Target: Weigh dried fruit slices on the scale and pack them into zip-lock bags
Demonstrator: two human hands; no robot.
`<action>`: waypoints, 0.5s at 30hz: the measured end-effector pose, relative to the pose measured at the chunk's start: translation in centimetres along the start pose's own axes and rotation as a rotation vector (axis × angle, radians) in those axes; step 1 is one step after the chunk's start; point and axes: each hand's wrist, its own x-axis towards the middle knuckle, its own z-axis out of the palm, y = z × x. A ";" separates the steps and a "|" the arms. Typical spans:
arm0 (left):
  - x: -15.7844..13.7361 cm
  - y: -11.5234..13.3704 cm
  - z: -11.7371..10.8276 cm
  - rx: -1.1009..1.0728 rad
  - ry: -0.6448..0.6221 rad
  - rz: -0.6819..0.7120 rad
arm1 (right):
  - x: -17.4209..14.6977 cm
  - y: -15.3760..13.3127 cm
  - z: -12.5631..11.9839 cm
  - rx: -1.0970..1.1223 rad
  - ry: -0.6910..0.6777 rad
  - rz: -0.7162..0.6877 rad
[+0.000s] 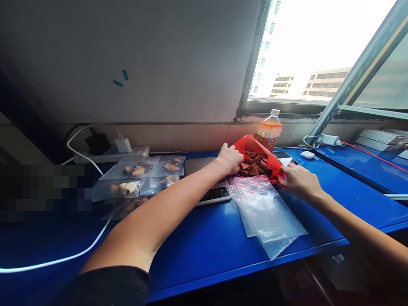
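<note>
- The red plastic bag (274, 162) sits on the blue tabletop (191, 259), just right of the digital scale (198, 166), its mouth gaping and reddish-brown dried slices (253, 165) showing inside.
- Your left hand (231, 159) pinches the bag's left rim; your right hand (301, 179) pinches its right rim, thumb toward you. The mouth stretches between them.
- Pull both edges apart evenly and at matching height; a sagging side would probably let slices slip out.
- Grip a good fold of film rather than its very edge, as thin plastic may tear.
- Flat clear zip bags (270, 216) lie at the near side, meeting the red bag's front; mind that you don't drag them along.
- Your left forearm crosses over the scale, so hold it clear of the platform.
- Behind stands an orange drink bottle (269, 129), close to the far rim: avoid nudging it.
</note>
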 end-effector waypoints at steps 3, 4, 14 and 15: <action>1.0 -0.9 -0.2 -0.082 0.020 -0.064 | 1.1 0.6 -0.8 0.111 0.052 0.003; 1.7 -1.3 -0.7 -0.118 0.037 -0.102 | 1.8 1.0 -1.6 0.196 0.081 0.014; 10.9 -7.0 -8.8 -0.540 0.304 -0.525 | 12.1 1.7 -12.7 0.899 0.518 0.232; 11.1 -7.1 -9.0 -0.577 0.304 -0.544 | 12.8 1.5 -12.7 0.934 0.490 0.222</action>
